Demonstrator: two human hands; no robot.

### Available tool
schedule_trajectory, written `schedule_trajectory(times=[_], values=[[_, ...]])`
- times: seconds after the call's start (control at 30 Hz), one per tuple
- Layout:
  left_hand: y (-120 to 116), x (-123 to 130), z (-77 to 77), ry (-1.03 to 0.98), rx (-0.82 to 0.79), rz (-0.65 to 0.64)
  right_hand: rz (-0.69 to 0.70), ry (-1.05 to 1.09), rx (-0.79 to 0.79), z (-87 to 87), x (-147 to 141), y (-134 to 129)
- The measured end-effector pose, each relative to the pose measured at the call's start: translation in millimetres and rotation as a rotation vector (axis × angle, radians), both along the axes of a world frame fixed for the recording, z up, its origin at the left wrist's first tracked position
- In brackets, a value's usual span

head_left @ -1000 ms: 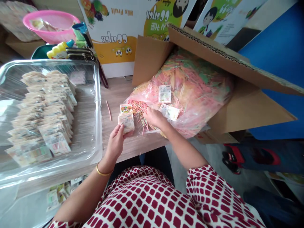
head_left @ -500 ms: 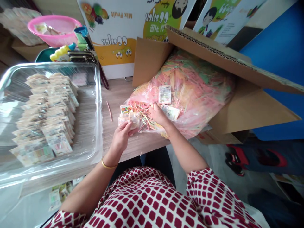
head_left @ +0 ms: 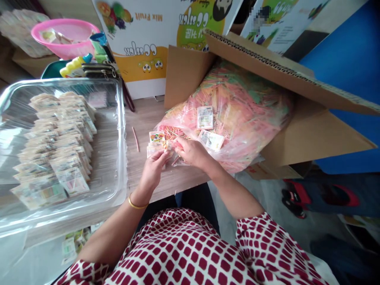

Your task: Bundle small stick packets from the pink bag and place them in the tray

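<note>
In the head view I have the left hand [head_left: 152, 172] with its fingers clenched on a small stack of printed paper sachets [head_left: 156, 149], held just above the wooden counter [head_left: 145, 118] at the mouth of a clear plastic bag [head_left: 237, 118]. The right hand [head_left: 192, 152] sits beside it, its fingers drawn into a pinch at the stack's edge, among loose coloured sticks [head_left: 170, 132]; I can't make out exactly what that pinch grips. A single sachet [head_left: 157, 136] lies just behind the stack, and two more sachets [head_left: 205, 117] rest on the bag, which is packed with pastel sticks and slumps out of a cardboard box [head_left: 184, 75]. Left of the hands, a clear tray [head_left: 120, 138] carries rows of finished packets [head_left: 59, 146], and a lone stick [head_left: 135, 139] lies on the counter. My worry from here is the open bag mouth: a careless tug could spill more sticks, while a slack pinch could drop sachets among them.
</note>
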State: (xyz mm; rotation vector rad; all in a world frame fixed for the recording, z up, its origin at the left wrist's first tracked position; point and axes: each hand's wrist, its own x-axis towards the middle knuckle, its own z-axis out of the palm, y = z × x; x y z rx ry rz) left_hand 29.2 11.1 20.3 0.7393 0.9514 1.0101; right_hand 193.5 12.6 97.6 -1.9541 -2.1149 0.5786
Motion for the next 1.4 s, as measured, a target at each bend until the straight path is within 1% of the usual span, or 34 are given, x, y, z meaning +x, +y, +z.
schedule_trajectory(times=[0.03,0.1,0.2,0.27,0.3,0.4,0.5,0.57,0.67,0.73,0.83,0.97,1.03,1.1,1.2,1.27,1.33,1.4], values=[[-1,-1,0.2,0.001,0.003,-0.008,-0.005,-0.017,-0.023,-1.4,1,2],[-3,-2,-0.1,-0.009,0.007,-0.018,0.000,0.073,-0.033,-4.3,6,4],[-4,-5,-1.2,-0.018,-0.004,-0.001,-0.037,0.419,0.049,-5.2,13,7],[-4,-5,-1.3,-0.007,-0.017,0.011,-0.107,0.637,0.126,-3.3,14,8],[-4,-5,-1.3,0.002,-0.019,0.010,-0.147,0.707,0.160,-2.1,13,9],[-5,-3,-2.1,0.031,0.008,-0.008,-0.220,0.809,0.263,0.8,2,12],[-7,-4,-6.1,0.075,0.060,-0.026,-0.216,0.925,0.375,1.4,-10,13],[-7,-6,-9.7,0.119,0.092,-0.045,-0.224,1.040,0.445,1.9,-13,14],[-7,-10,-14.0,0.180,0.113,-0.052,-0.284,1.187,0.504,4.0,-11,15],[-7,-11,-15.1,0.192,0.118,-0.049,-0.299,1.234,0.485,5.1,-10,16],[-6,-8,-13.7,0.177,0.126,-0.064,-0.295,1.267,0.415,4.5,-10,19],[-7,-9,-4.6,0.117,0.118,-0.061,-0.373,1.375,0.375,2.9,0,25],[-7,-13,3.5,0.062,0.091,-0.118,-0.376,1.433,0.308,1.4,9,28],[-8,-16,12.4,0.031,0.089,-0.236,-0.317,1.443,0.195,-2.2,14,28],[-7,-16,22.9,0.083,0.159,-0.419,-0.217,1.392,0.052,-10.6,9,21],[-5,-12,26.0,0.154,0.219,-0.492,-0.187,1.375,0.010,-14.9,-1,16],[-4,-9,26.3,0.238,0.305,-0.503,-0.182,1.393,-0.010,-16.0,-8,14],[-4,-8,25.7,0.344,0.413,-0.466,-0.213,1.445,-0.002,-14.2,-8,16]])
